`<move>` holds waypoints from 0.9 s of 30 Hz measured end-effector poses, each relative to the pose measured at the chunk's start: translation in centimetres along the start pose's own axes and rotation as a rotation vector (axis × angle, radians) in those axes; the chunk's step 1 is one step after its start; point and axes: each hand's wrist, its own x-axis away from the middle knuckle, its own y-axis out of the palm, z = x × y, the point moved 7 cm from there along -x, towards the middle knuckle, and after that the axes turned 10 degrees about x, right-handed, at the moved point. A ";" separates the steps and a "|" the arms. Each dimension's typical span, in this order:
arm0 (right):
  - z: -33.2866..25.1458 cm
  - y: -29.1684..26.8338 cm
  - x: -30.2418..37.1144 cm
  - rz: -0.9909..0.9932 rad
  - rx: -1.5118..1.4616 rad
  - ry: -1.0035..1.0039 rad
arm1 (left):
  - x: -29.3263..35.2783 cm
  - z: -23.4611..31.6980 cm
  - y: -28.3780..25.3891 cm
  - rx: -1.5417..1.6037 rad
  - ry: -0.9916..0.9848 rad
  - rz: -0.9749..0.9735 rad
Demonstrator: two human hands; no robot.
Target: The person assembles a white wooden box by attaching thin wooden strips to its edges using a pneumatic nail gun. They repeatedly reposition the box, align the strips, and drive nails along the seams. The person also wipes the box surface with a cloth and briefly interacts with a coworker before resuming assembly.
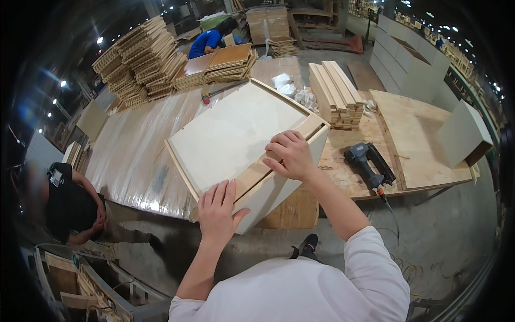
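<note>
A large pale box-shaped cabinet (236, 129) lies tilted on the table before me, its flat panel facing up inside a raised wooden rim. Along its near edge runs a light wooden strip (251, 176), with a narrow dark gap beside it. My left hand (217, 214) lies on the strip's left end, fingers stretched out and the thumb apart. Farther right, my right hand (289, 155) has its fingers bent around the strip, thumb at its near side. Right of the cabinet rests a black nail gun (369, 165) with a hose attached.
Stacked wooden strips (335, 94) stand behind the nail gun. A white box (465, 133) sits at the right. Beyond the cabinet lie a hammer (212, 96) and tall panel stacks (145, 59). One person (209, 40) bends over at the back; another (70, 198) stands left.
</note>
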 end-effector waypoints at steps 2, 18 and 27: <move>0.0 0.2 0.1 -0.028 -0.014 0.016 | 0.2 0.0 -0.2 0.024 -0.017 0.012; -0.6 0.4 -0.4 -0.056 0.048 0.020 | 0.3 -1.1 0.4 0.001 0.087 -0.025; -2.1 1.3 -1.4 -0.209 0.015 0.211 | 0.8 -3.3 -1.9 -0.120 0.026 -0.136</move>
